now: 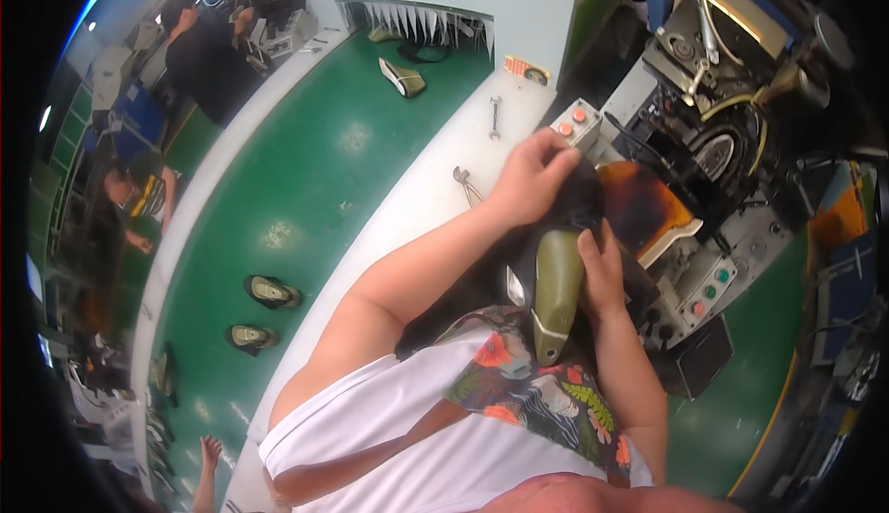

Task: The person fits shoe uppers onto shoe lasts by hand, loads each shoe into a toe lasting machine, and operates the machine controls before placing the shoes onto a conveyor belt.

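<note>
An olive-green shoe last (557, 281) stands out in front of my body, with its pale-banded end toward me. Black material, seemingly a shoe upper (582, 191), covers its far end. My right hand (604, 270) is closed around the last's right side, thumb against the green surface. At the far end, my left hand (537, 180) has its fingers curled in at the edge of the black upper; the fingertips are partly hidden. An orange-brown, dark-stained machine part (644, 206) sits just right of the upper.
A machine (713, 143) with a button box (576, 122) and control panel (708, 293) stands at right. Pliers (466, 184) and a wrench (495, 117) lie on the white ledge. Shoes (271, 291) sit on the green belt (324, 180), before a fringed tunnel (421, 20). Co-workers (208, 64) are left.
</note>
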The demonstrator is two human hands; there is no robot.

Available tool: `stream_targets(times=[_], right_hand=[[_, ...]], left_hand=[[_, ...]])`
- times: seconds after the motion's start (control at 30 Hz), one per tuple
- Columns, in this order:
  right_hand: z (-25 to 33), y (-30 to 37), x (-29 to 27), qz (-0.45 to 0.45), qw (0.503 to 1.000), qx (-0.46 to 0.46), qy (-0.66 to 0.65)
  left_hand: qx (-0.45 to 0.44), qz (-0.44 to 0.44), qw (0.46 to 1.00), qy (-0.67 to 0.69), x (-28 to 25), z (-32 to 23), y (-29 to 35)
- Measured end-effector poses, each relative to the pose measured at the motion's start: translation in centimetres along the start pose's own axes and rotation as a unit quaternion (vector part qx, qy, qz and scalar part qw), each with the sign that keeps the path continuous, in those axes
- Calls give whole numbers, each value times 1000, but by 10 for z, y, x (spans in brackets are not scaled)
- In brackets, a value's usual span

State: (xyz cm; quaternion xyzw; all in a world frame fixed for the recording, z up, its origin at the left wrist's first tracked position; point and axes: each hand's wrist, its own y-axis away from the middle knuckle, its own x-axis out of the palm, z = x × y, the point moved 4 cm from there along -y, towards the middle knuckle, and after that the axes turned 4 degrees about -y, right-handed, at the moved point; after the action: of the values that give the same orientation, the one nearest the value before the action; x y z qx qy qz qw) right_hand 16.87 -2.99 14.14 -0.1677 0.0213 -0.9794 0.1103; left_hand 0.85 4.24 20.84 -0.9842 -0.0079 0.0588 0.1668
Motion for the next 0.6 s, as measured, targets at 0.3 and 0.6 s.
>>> stream_targets(times=[0.3, 0.6], right_hand=[[57, 6, -26, -58, 995, -26, -70], [51, 52, -52, -191, 962, -114, -158]], left_hand=[[-30, 107, 990, 85, 59, -36, -18], [-130, 426, 854, 269, 120, -99, 36]])
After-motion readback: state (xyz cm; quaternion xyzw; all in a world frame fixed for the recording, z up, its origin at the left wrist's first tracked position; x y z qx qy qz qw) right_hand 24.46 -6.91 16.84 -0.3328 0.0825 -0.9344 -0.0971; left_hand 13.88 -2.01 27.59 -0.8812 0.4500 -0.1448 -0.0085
